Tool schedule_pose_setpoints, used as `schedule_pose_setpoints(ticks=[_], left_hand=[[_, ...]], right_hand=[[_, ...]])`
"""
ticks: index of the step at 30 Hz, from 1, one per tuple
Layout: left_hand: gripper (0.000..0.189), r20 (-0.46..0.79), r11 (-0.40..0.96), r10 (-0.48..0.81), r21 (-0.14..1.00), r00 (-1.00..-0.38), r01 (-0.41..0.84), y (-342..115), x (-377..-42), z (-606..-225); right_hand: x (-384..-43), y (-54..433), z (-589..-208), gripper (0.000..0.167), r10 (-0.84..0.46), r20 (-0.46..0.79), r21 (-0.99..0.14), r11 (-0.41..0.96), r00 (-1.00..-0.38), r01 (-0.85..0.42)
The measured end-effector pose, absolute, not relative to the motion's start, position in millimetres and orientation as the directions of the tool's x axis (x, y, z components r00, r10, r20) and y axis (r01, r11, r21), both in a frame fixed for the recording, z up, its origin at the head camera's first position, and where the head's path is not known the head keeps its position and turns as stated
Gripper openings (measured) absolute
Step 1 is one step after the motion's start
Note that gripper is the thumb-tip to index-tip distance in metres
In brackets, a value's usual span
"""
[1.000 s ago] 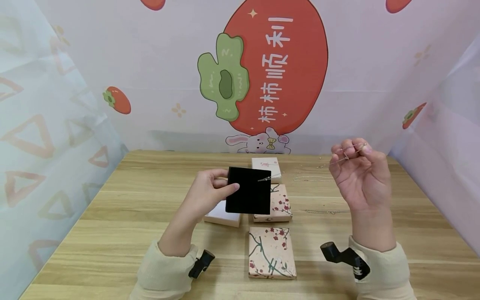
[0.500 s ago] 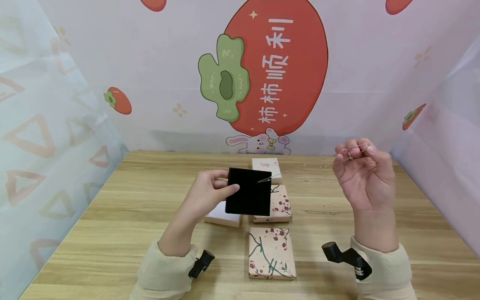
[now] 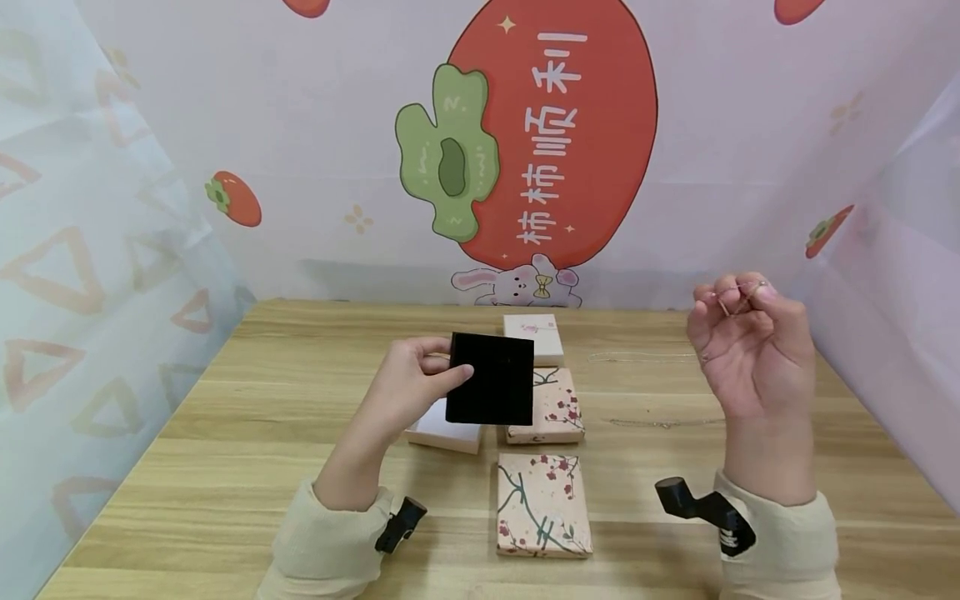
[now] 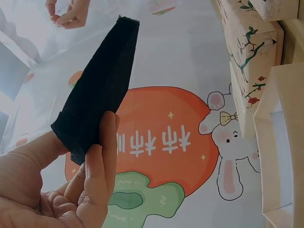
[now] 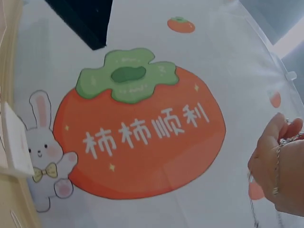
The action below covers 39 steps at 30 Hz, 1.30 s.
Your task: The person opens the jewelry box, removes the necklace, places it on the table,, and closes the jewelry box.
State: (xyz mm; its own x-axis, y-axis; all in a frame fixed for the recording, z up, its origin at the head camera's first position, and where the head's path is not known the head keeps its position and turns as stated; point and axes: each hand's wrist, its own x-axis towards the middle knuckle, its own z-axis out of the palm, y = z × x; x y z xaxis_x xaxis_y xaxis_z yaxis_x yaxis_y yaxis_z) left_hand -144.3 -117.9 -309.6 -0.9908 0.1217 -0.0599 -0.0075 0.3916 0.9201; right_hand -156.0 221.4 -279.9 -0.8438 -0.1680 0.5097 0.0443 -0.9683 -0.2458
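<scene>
My left hand (image 3: 405, 387) grips a black square jewelry-box pad (image 3: 491, 383) by its left edge, thumb on the face and fingers behind. In the left wrist view the pad (image 4: 102, 80) appears edge-on and thick. My right hand (image 3: 753, 358) is raised at the right, pinching a thin necklace chain (image 3: 727, 302) between thumb and fingers. Part of that chain (image 5: 277, 175) hangs over the hand in the right wrist view. The pad is above an open box (image 3: 442, 433) with a white inside and a floral box (image 3: 562, 417); it hides part of both.
Nearest me lies another floral box piece (image 3: 543, 508). A small white box (image 3: 534, 335) with a pink print stands at the back. Two thin chains lie at the right of the wooden table (image 3: 247, 417), the farther chain (image 3: 622, 358) beyond the nearer chain (image 3: 663, 425).
My right hand has moved to the right with the chain. The bit of chain that crossed the pad's right side no longer shows there. The pad has shifted slightly left.
</scene>
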Motion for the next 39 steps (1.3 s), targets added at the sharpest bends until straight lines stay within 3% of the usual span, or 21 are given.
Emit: schedule_pose_setpoints(ticks=[5, 11, 16, 20, 29, 36, 39], left_hand=[[0.028, -0.056, 0.375, 0.137, 0.927, -0.989, -0.001, -118.5, -143.5, -309.8], [0.035, -0.068, 0.263, 0.203, 0.965, -0.977, -0.013, -128.1, -144.7, -317.0], [0.042, -0.096, 0.169, 0.249, 0.984, -0.964, -0.055, -142.4, -144.3, -325.1], [0.047, -0.135, 0.153, 0.267, 0.983, -0.954, -0.097, -149.9, -143.1, -327.9], [0.05, -0.163, 0.187, 0.298, 0.976, -0.94, -0.11, -161.6, -141.5, -328.8], [0.046, -0.137, 0.098, 0.368, 0.989, -0.92, -0.108, -162.7, -140.6, -331.9], [0.044, -0.142, 0.098, 0.369, 0.989, -0.918, -0.113, -163.4, -140.0, -332.6]], right_hand=[[-161.2, 232.2, -281.3, 0.04, -0.088, 0.462, -0.4, -0.909, -0.883, -0.119], [-165.2, 235.2, -290.8, 0.036, -0.089, 0.394, -0.576, -0.799, -0.915, -0.17], [-167.1, 227.2, -296.9, 0.031, -0.135, 0.321, -0.807, -0.557, -0.937, -0.196], [-163.1, 230.5, -299.9, 0.025, -0.185, 0.27, -0.911, -0.367, -0.945, -0.188], [-148.5, 248.8, -304.8, 0.021, -0.265, 0.256, -0.963, -0.152, -0.93, -0.222], [-129.8, 250.4, -300.3, 0.01, -0.414, 0.192, -0.93, 0.212, -0.89, -0.3], [-122.3, 258.9, -298.5, 0.009, -0.484, 0.174, -0.885, 0.306, -0.858, -0.352]])
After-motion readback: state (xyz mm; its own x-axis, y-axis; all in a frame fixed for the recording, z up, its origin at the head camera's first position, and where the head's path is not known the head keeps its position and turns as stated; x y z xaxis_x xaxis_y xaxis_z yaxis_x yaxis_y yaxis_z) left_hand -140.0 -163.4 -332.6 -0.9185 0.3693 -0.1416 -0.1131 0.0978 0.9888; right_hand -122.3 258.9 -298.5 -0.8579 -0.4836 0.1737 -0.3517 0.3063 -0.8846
